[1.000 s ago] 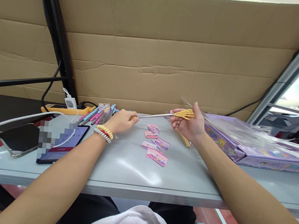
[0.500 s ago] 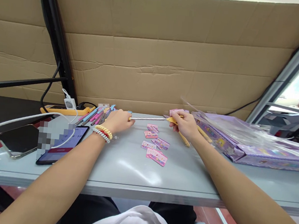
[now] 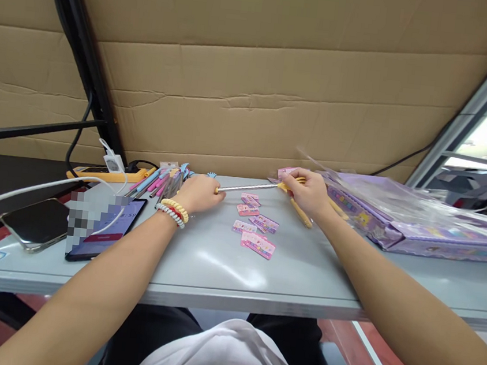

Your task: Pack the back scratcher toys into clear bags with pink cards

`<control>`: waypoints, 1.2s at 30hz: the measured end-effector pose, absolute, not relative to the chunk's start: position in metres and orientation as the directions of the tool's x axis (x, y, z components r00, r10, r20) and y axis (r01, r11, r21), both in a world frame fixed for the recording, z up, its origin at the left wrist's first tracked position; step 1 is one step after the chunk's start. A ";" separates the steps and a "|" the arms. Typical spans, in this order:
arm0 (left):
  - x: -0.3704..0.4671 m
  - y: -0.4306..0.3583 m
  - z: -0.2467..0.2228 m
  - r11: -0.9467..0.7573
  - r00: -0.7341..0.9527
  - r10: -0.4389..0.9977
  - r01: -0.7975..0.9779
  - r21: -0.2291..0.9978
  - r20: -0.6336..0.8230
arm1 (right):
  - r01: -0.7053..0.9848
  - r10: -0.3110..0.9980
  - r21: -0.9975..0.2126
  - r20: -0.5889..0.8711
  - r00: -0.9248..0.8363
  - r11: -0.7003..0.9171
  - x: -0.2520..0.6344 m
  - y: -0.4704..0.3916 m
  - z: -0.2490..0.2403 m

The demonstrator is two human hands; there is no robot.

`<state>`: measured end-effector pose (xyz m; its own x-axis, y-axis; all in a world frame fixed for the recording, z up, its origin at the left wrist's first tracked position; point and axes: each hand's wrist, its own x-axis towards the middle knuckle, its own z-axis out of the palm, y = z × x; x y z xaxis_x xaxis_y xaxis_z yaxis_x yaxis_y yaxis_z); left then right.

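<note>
A yellow telescopic stick [image 3: 247,188] with a thin metal shaft stretches between my two hands, above the table. Its left end is in my left hand [image 3: 201,193], whose fingers are closed around it. My right hand [image 3: 306,190] pinches the yellow right end, where finger-like prongs show. Below the shaft lie several small pink and purple printed cards [image 3: 258,245] in a loose column. Close to my right wrist are yellow sticks [image 3: 301,213] on the tabletop. Beside my left hand, a bunch of pink, blue and grey sticks [image 3: 159,182] is partly covered by the hand.
A purple box [image 3: 446,241] with clear plastic wrap on top stands at the right. On the left lie a lit phone [image 3: 110,229], a dark phone [image 3: 33,221] and a yellow power strip [image 3: 111,175] with a white cable. A cardboard wall [image 3: 252,102] closes the back.
The camera view has tilted slightly downward, so the table sits higher. Both hands keep hold of the stick, which slants up a little more toward the right.
</note>
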<state>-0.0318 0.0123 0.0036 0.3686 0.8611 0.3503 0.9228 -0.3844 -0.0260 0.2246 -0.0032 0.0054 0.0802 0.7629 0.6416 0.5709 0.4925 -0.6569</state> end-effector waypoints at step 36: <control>-0.032 0.011 0.005 -0.379 0.369 0.879 0.925 -0.025 0.301 | 0.451 0.866 -0.761 0.498 -0.056 0.467 0.229 -0.003 0.003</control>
<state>-0.0319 0.0106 0.0052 0.3688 0.8793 0.3013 0.9249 -0.3793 -0.0254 0.2288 -0.0030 0.0034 -0.0564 0.8656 0.4976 0.4514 0.4666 -0.7606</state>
